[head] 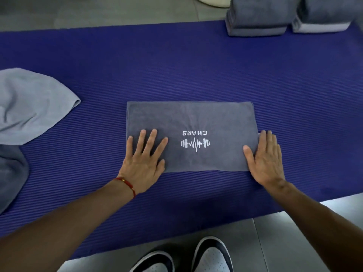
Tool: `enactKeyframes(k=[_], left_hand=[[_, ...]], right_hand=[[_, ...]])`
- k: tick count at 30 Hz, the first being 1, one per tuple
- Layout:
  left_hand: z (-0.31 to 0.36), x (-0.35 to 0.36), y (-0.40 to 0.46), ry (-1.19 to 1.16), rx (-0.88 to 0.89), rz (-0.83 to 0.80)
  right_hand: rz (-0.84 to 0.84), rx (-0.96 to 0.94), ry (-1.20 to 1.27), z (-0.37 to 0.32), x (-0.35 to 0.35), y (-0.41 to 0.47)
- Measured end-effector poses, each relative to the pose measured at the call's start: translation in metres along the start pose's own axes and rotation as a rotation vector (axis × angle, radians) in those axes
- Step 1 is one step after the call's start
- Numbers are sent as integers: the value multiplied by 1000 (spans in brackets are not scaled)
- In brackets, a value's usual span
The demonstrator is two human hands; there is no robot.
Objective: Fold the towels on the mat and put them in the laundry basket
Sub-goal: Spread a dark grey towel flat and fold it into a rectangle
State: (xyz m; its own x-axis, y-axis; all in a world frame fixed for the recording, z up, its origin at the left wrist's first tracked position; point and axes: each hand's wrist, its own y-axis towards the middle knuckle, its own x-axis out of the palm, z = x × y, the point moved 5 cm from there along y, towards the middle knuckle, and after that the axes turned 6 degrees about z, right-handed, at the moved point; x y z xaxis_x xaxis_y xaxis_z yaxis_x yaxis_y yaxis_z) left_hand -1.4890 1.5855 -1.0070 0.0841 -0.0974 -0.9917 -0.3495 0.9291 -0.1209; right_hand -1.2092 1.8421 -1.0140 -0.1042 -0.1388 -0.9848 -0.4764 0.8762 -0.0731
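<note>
- Lying flat in the middle of the purple ribbed exercise mat [196, 61], the grey folded towel [192, 118] is showing a white barbell logo [195, 144] with lettering facing away from the person.
- Pressing down on the towel's near left corner, the left hand [144, 156] is spreading its fingers straight, gripping nothing.
- Resting across the towel's right edge, the right hand [264, 156] is also lying flat with straight fingers, half on cloth and half on the mat.
- Waiting at the left side of the mat are a crumpled light grey towel [31, 107] and a darker one [10, 175] below it, both unfolded.
- Sitting at the far right edge of the mat are two folded stacks [257, 18], not yet in any basket; no laundry basket is showing clearly in view.
- Judging by its look, the cloth is behaving as soft, light and limp, so it will sag if lifted by one point.
- Taking hold at both short ends, or pinching two corners of one end to carry it across, looks the safest way of making the next fold without layers slipping.
</note>
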Motion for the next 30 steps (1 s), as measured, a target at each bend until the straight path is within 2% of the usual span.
enactKeyframes(k=[5, 11, 16, 22, 25, 28, 30], left_hand=[[70, -13, 23, -15, 242, 51], [88, 4, 32, 26, 265, -76], [99, 6, 16, 52, 450, -38], [100, 3, 16, -78, 424, -197], [100, -17, 22, -220, 378, -274], [105, -52, 36, -441, 294, -159], [106, -75, 52, -720, 123, -73]], right_hand=[[101, 156, -3, -12, -23, 23], [-16, 269, -3, -23, -30, 46], [-136, 419, 178, -18, -25, 61], [-113, 491, 523, -20, -44, 62], [-218, 521, 748, -20, -60, 59], [-270, 303, 705, -31, -80, 60], [-243, 159, 584, -50, -97, 59]])
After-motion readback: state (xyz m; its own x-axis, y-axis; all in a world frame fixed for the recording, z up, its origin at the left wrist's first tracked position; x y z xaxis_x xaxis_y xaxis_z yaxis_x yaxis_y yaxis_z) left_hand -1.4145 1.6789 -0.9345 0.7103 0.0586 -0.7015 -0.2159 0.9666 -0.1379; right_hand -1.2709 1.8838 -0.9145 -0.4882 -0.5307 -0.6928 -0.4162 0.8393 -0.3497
